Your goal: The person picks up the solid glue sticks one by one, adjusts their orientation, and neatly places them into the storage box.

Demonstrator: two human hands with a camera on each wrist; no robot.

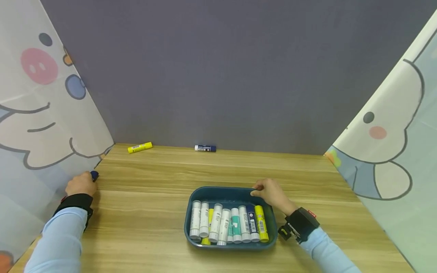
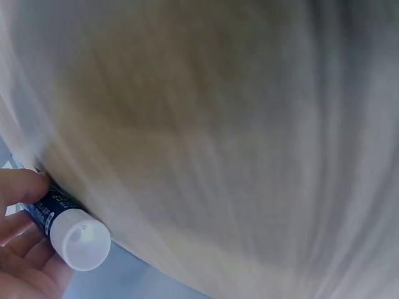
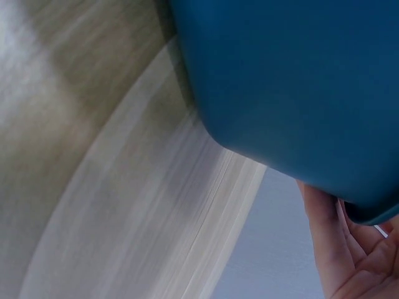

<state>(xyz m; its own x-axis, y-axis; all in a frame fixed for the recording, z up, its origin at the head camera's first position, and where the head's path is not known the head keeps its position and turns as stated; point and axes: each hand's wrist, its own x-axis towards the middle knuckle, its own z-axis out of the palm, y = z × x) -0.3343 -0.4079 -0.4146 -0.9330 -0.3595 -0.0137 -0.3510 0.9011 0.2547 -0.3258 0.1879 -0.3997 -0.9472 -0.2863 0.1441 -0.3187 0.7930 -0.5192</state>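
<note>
At the table's left edge, my left hand [image 1: 81, 184] grips a navy glue stick [image 1: 94, 175]. The left wrist view shows thumb and fingers around its dark barrel, with the white end cap [image 2: 84, 242] toward the camera. My right hand [image 1: 271, 194] pinches the far right rim of a dark teal plastic bin [image 1: 223, 189]; from the right wrist, the bin's outer wall [image 3: 280, 81] fills the upper right. Inside lie several glue sticks: white ones [image 1: 215, 223], a teal-and-white one [image 1: 236, 225], a navy one [image 1: 252, 224] and a yellow one [image 1: 261, 223].
Along the back of the wood-grain table [image 1: 143, 212] lie a yellow glue stick [image 1: 140, 147] and a navy-and-white glue stick [image 1: 205, 148]. A grey panel [image 1: 218, 76] rises behind them. Cartoon-printed sheets [image 1: 37, 113] border the table on both sides.
</note>
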